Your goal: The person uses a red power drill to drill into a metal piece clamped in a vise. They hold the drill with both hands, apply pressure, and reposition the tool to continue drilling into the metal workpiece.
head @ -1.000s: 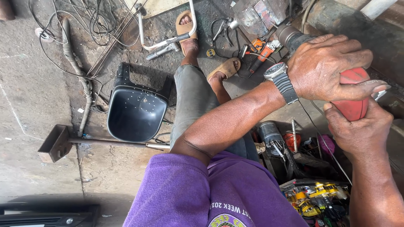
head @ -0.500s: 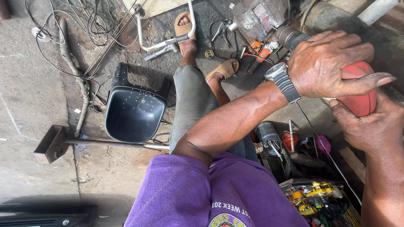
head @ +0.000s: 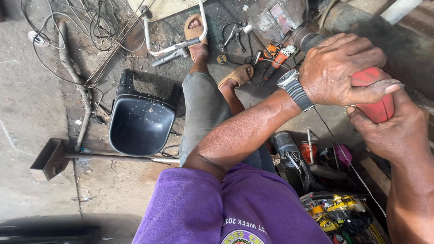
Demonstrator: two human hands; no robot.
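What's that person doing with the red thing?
The person stands over a messy workshop floor, gripping a red tool with both hands. The left hand wraps over its top; the right hand cups it from below. A black seat shell and a metal bar lie on the floor by their feet.

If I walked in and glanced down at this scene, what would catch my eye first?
Most likely the two hands at upper right: the left hand, with a wristwatch, lies over a red tool handle that the right hand grips from below. Next, the black plastic seat shell lying on the concrete floor at centre left, with tangled wires above it and an open toolbox at lower right.
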